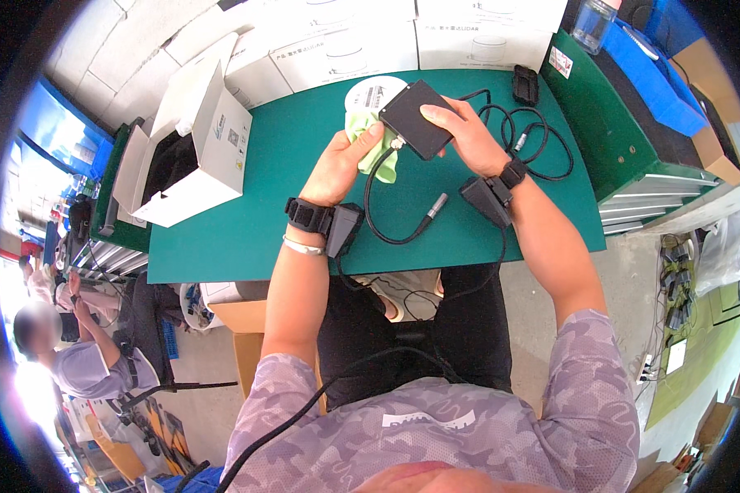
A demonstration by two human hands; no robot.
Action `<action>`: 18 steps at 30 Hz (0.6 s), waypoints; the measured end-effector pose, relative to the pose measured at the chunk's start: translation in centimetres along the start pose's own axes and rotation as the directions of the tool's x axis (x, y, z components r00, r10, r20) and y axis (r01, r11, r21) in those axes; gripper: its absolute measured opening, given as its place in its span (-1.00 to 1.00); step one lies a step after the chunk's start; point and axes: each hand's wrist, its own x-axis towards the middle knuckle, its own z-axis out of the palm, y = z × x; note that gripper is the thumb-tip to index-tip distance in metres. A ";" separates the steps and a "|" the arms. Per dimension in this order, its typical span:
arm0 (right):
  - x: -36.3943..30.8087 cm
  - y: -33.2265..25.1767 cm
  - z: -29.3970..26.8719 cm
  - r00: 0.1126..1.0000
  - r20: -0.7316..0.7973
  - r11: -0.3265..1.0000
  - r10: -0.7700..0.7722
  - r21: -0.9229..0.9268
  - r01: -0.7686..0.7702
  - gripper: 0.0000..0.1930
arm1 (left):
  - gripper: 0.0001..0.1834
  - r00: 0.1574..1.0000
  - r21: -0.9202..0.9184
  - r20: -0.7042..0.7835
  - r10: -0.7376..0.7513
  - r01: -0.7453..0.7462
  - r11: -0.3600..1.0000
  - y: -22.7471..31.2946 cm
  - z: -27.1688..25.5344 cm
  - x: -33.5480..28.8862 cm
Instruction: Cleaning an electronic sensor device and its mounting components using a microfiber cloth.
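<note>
My right hand (472, 136) grips a flat black box (418, 122) by its right side, thumb on top and the other fingers mostly hidden beneath. A light green cloth (384, 167) is pinched in my left hand (344, 162), bunched against the box's left edge. From the lower left of the box, a black cable (372, 215) loops down to a metal plug (438, 205) near the table's front. Just behind my left hand sits a white round device (373, 92), partly covered by the cloth and the box.
An open white carton (201, 152) stands on the left of the green table (275, 218). Looped black cable (569, 156) and a small black case (525, 85) lie at the right. White boxes (349, 56) line the back. A co-worker (99, 361) is at far left.
</note>
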 end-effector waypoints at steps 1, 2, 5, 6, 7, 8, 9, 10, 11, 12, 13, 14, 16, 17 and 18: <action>0.1 0.2 -0.1 1.000 -0.001 1.000 0.000 0.000 0.000 -0.64 | -0.62 0.998 -0.055 -0.058 -0.028 0.025 0.998 -0.1 -0.1 0.2; 0.1 0.3 -0.1 1.000 0.001 1.000 0.002 0.017 -0.002 -0.64 | -0.62 0.991 -0.112 -0.116 -0.060 0.047 0.993 -0.2 -0.2 0.3; -0.1 -0.1 -0.3 0.999 0.018 0.998 0.045 0.041 -0.046 -0.59 | -0.65 0.994 -0.207 -0.073 -0.084 0.068 0.976 -0.6 -0.7 0.3; -0.2 -0.4 -0.2 0.996 0.033 0.995 0.085 0.048 -0.087 -0.50 | -0.65 0.994 -0.207 -0.076 -0.084 0.066 0.976 -0.9 -1.1 0.0; -0.1 -0.2 -0.1 0.996 0.037 0.995 0.085 0.048 -0.087 -0.50 | -0.68 0.995 0.019 -0.094 0.034 -0.032 0.999 -1.5 -1.6 -0.3; 0.0 0.1 0.0 0.999 0.011 0.998 0.049 0.032 -0.049 -0.58 | -0.71 0.985 0.242 -0.082 0.151 -0.127 0.962 -1.4 -1.6 -0.5; 0.1 0.3 0.0 1.000 -0.014 1.000 0.012 0.014 -0.012 -0.61 | -0.71 0.985 0.240 -0.082 0.150 -0.127 0.963 -1.3 -1.5 -0.3; 0.1 0.3 -0.1 1.000 -0.013 1.000 0.014 0.013 -0.014 -0.61 | -0.72 0.989 0.069 -0.121 0.086 -0.078 0.995 -1.0 -1.3 0.1; 0.1 0.3 -0.2 1.000 -0.021 1.000 0.019 0.005 -0.019 -0.60 | -0.73 0.989 -0.106 -0.150 0.015 -0.031 0.994 -0.6 -1.1 0.4; 0.1 0.3 -0.3 0.999 -0.028 1.000 0.023 -0.003 -0.023 -0.60 | -0.73 0.988 -0.107 -0.151 0.014 -0.030 0.994 -0.2 -0.7 0.5; 0.1 0.5 -0.3 0.999 -0.028 1.000 0.025 -0.003 -0.025 -0.60 | -0.74 0.979 -0.151 -0.188 0.084 -0.113 0.982 0.0 -0.4 0.6; 0.2 0.5 -0.3 0.999 -0.010 0.999 0.030 -0.015 -0.030 -0.59 | -0.73 0.961 -0.191 -0.228 0.154 -0.199 0.961 0.2 -0.3 0.7; 0.2 0.5 -0.2 0.999 0.008 0.999 0.034 -0.028 -0.034 -0.58 | -0.69 0.965 -0.173 -0.203 0.168 -0.204 0.964 0.0 -1.1 0.7; 0.2 0.5 -0.1 0.999 0.012 0.998 0.048 -0.028 -0.048 -0.58 | -0.69 0.961 -0.169 -0.201 0.190 -0.225 0.960 0.2 -0.8 0.7; 0.2 0.6 -0.1 0.998 0.015 0.998 0.061 -0.027 -0.061 -0.57 | -0.68 0.957 -0.165 -0.199 0.211 -0.245 0.955 0.3 -0.6 0.7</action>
